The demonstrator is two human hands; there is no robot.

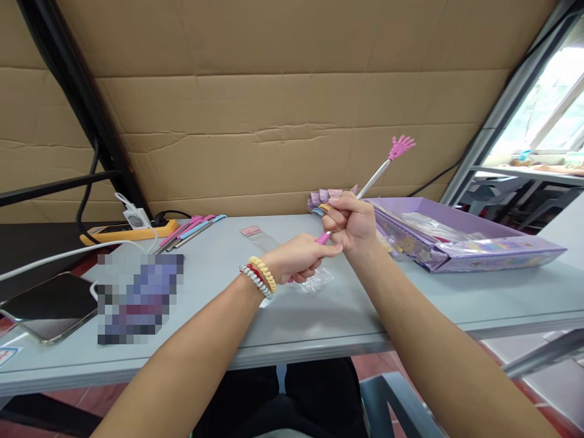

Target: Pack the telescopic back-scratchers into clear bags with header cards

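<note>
I hold a pink back scratcher [375, 179] with a silver rod and a small hand-shaped head, tilted up to the right. My left hand [296, 258], with coiled bands at the wrist, is closed round its pink handle. Further up, my right hand [350, 220] is closed on the silver rod, fingers curled. Beneath my left hand lies a crumpled clear plastic wrapper [314, 281], and a clear sleeve with a red-and-white label [250, 231] lies just beyond. Several similar pink and blue sticks [189, 231] rest together at the left back of the table.
A purple open box [493, 258] with plastic packets stands at the right, near small purple packs [323, 196]. On the left are a yellow power strip [130, 231] with a charger, a phone [55, 304] and a blurred purple item [146, 298]. Cardboard [292, 103] backs the table.
</note>
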